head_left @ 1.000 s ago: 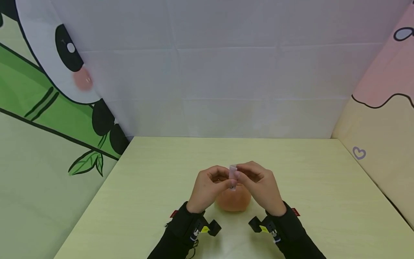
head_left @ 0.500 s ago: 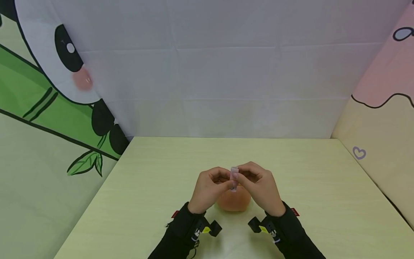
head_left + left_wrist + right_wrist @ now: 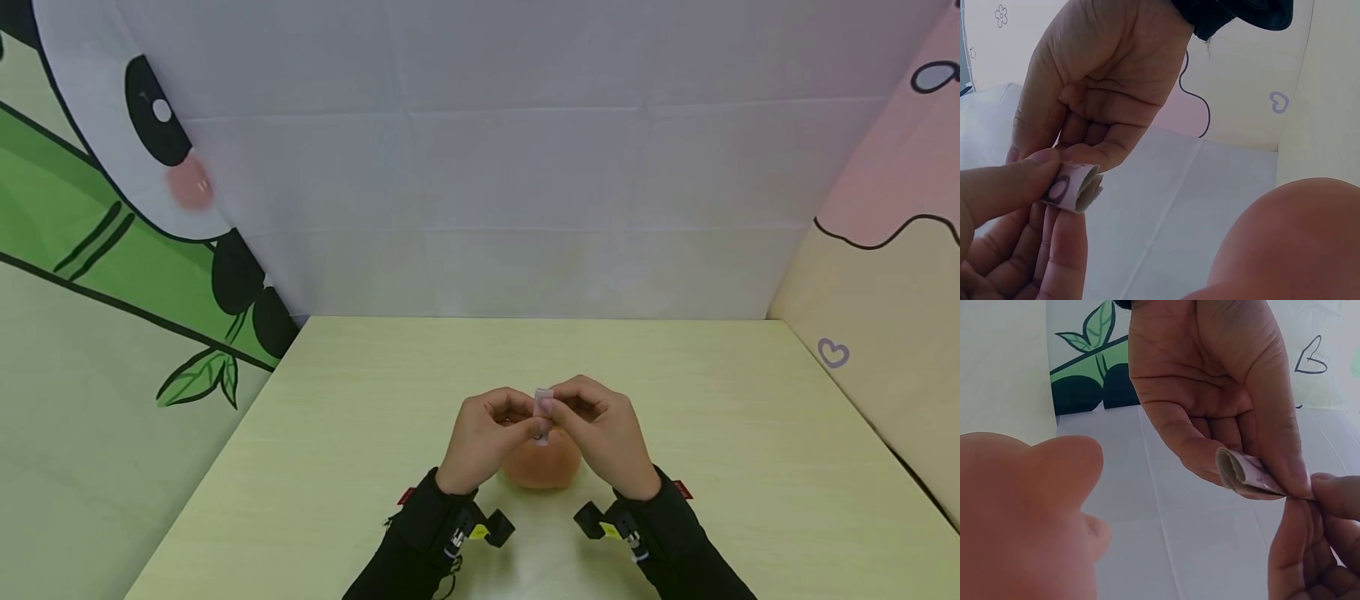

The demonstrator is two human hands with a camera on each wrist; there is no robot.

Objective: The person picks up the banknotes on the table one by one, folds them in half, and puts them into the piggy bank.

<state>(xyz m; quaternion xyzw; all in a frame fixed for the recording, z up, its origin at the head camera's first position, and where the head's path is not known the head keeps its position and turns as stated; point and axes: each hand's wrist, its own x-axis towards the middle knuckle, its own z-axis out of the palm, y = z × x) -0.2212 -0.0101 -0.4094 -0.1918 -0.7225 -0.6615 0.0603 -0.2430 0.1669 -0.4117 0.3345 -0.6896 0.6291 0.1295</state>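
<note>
A small folded banknote (image 3: 543, 403), pale pinkish-purple, is pinched between both hands above the table. My left hand (image 3: 482, 437) grips it with thumb and fingers from the left. From the right, my right hand (image 3: 609, 433) holds it the same way, thumb in front. In the left wrist view the folded banknote (image 3: 1066, 187) shows a printed round figure and layered ends. Just below the hands stands a rounded orange-pink figure (image 3: 542, 468), its top partly hidden by them. An ear-like bump and a snout-like bump mark this figure (image 3: 1022, 512) in the right wrist view, like a piggy bank.
The pale wooden tabletop (image 3: 375, 433) stretches around the hands. A whitish cloth backdrop (image 3: 525, 208) hangs behind it, with printed cartoon panels at left and right. Black wrist cameras (image 3: 495, 528) sit on both dark sleeves.
The banknote and the left hand have shifted very slightly right, and the note sits a little lower. Both hands keep their pinch; the orange-pink figure has not moved.
</note>
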